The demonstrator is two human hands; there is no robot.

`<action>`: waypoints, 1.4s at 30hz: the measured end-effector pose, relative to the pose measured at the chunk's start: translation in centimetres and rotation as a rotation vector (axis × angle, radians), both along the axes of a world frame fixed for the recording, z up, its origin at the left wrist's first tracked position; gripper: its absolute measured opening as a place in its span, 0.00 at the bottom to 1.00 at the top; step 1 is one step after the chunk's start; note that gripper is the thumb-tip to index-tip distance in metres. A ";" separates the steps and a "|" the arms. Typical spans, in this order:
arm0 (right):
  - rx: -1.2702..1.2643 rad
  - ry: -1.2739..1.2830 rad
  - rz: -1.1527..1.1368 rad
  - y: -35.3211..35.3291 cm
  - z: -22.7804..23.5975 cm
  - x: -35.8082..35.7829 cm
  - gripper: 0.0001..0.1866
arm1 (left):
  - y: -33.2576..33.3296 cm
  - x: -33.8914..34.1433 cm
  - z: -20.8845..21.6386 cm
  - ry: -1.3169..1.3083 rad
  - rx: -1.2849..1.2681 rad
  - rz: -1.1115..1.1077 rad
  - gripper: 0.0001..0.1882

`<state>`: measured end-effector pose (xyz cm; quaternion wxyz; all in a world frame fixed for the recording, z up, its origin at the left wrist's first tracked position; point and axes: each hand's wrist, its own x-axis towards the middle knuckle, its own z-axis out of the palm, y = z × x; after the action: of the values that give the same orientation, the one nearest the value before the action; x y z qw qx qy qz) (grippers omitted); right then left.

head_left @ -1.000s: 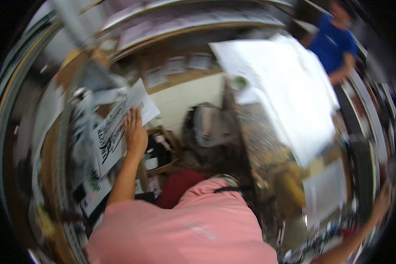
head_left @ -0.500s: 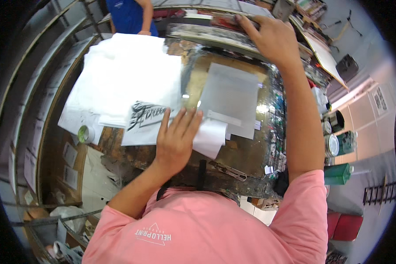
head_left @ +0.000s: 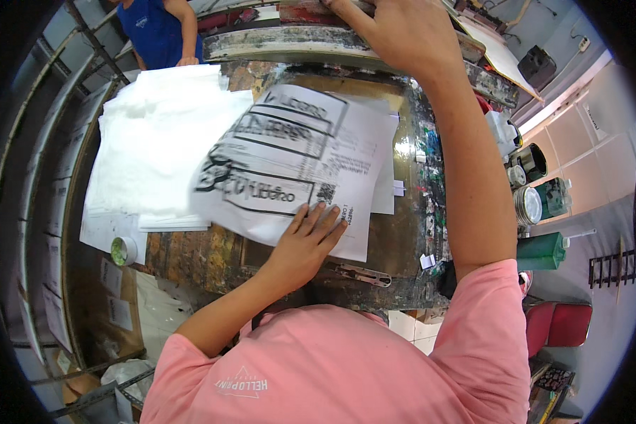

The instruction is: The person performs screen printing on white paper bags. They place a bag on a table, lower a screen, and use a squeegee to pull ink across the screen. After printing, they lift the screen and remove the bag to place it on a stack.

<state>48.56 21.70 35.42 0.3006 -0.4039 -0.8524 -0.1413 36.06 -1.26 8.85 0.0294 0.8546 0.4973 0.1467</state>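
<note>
Fingers (head_left: 311, 220) of the left hand (head_left: 297, 249) lay extended and slightly spread over the lower edge of the printed sheet (head_left: 283, 161); thumb hidden, so we couldn't tell if they pinched it. The right hand (head_left: 413, 34) was at the top of the view, thumb out, other fingertips cut off; grip unclear. We put the sheet over most of the pale panel (head_left: 384, 200), right of the white stack (head_left: 162, 152) on the surface (head_left: 184, 256), bowed and blurred. Step in hand, as we judged it: laying or turning that sheet. Next move seemed to call for settling the loose left side without creasing. Versus half a second earlier: sheet had gone from curled under the left hand to spread out, panel from mostly exposed to mostly covered, right hand higher in view.
</note>
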 end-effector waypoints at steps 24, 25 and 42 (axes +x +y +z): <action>-0.388 -0.271 0.153 -8.7 -17.6 5.0 0.27 | 2.7 -9.2 1.2 -1.432 -0.234 0.539 0.59; -0.470 -0.332 0.178 -9.0 -19.0 5.0 0.26 | 2.0 -9.0 -0.5 -1.234 -0.175 0.639 0.57; -0.781 -0.248 0.168 -11.2 -25.9 3.9 0.24 | 0.7 -10.9 -7.8 -0.254 0.063 0.770 0.58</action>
<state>52.51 10.46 9.48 0.0302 -0.3967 -0.9015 0.1701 25.18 -0.52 1.05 0.0075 0.5815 0.7686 0.2665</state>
